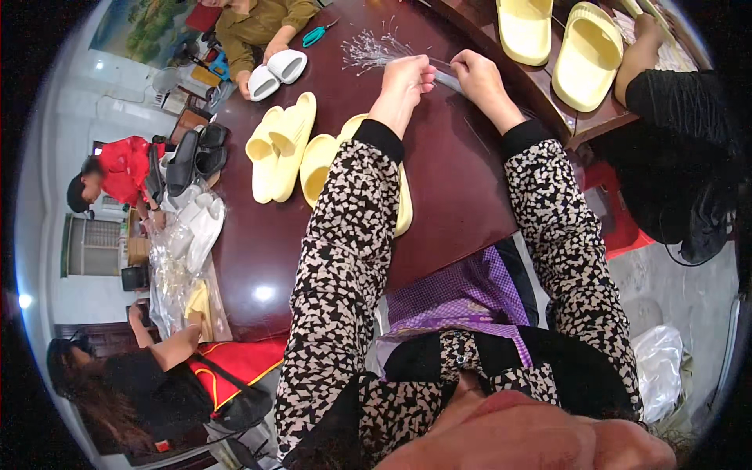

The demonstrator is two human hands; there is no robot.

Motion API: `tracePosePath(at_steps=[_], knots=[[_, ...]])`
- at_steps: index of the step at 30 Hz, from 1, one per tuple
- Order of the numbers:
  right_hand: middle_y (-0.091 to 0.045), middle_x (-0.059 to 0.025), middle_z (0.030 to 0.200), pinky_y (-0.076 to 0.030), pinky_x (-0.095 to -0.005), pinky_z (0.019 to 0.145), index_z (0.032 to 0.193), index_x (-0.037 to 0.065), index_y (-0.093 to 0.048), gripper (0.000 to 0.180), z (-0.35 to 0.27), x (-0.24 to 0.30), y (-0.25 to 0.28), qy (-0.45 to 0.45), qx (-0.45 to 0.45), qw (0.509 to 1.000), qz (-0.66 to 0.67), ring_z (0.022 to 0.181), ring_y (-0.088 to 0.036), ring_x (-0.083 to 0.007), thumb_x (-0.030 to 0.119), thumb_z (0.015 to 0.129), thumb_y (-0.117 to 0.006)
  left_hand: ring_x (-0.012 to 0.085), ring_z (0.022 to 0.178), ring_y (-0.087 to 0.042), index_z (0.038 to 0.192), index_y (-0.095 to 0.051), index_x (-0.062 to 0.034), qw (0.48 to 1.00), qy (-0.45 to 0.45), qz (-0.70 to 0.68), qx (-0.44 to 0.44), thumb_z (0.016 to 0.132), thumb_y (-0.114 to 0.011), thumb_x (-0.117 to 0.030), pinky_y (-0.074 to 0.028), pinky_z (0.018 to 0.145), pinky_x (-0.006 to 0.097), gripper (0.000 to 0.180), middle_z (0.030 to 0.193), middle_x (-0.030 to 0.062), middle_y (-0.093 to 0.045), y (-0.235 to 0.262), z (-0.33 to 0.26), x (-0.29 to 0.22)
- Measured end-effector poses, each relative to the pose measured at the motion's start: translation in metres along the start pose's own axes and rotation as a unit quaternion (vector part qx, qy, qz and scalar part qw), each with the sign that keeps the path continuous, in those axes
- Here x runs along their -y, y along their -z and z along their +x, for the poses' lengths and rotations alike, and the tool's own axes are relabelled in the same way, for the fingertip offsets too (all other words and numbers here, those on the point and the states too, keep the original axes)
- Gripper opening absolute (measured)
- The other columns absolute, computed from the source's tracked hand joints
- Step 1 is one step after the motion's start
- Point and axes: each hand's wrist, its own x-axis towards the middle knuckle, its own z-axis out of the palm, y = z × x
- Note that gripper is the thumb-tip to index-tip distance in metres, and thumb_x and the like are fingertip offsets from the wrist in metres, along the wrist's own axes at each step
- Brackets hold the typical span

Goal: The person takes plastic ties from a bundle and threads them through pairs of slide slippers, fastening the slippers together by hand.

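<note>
- Strands could slip loose and scatter: our right hand (479, 82) seems to pinch the bundle of thin, whitish, translucent plastic strands with tiny knobbed ends (378, 56) at its gathered end, so easing that pinch could spill them.
- Tangling is another risk, we judge, since the knobbed ends splay widely and could snag on one another if we drew one out.
- Our left sleeve, black with beige flecks (341, 227), overlaps a pale-yellow foam slipper (317, 168); a careless elbow could nudge it.
- The bundle lies between and beyond our hands: its gathered end at the right fingertips, its splayed end past our left hand (403, 82), over the glossy dark-red table (446, 188).
- Our left fingers are curled beside the strands; we cannot tell whether they pinch any.
- Left of that left hand and nearer us rests a pale-yellow foam slipper pair (283, 147); farther out lie teal-handled scissors (315, 36).
</note>
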Motion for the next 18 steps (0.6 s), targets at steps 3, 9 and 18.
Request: tracePosePath(at_steps=[3, 9, 18], knots=[[-0.065, -0.0183, 0.086, -0.049, -0.0410, 0.077, 0.088, 0.004, -0.065, 0.014, 0.005, 0.011, 0.000, 0.000, 0.015, 1.000, -0.008, 0.086, -0.062, -0.0337, 0.015, 0.082, -0.058, 0.0135, 0.058, -0.054, 0.089, -0.059, -0.0025, 1.000, -0.019, -0.014, -0.011, 0.087, -0.057, -0.010, -0.045, 0.051, 0.027, 0.008, 0.075, 0.0077, -0.061, -0.001, 0.004, -0.004], [-0.065, -0.0174, 0.086, -0.049, -0.0415, 0.077, 0.089, 0.005, -0.065, 0.014, 0.004, 0.004, -0.006, 0.057, 0.026, 0.997, -0.050, 0.084, -0.063, -0.0332, 0.014, 0.082, -0.058, 0.0136, 0.057, -0.054, 0.094, -0.057, -0.0018, 0.995, -0.072, 0.007, -0.067, 0.087, -0.056, -0.007, -0.047, 0.050, 0.029, 0.009, 0.075, 0.0084, -0.060, 0.005, 0.006, -0.004], [-0.063, -0.0200, 0.082, -0.048, -0.0409, 0.071, 0.087, 0.003, -0.064, 0.015, -0.027, -0.009, 0.006, 0.073, 0.058, 0.993, -0.078, 0.082, -0.061, -0.0359, 0.016, 0.081, -0.060, 0.0222, 0.062, -0.058, 0.096, -0.051, 0.0028, 0.958, -0.202, -0.116, -0.169, 0.087, -0.052, -0.003, -0.053, 0.057, 0.040, 0.011, 0.083, 0.0165, -0.062, 0.106, -0.041, -0.029]])
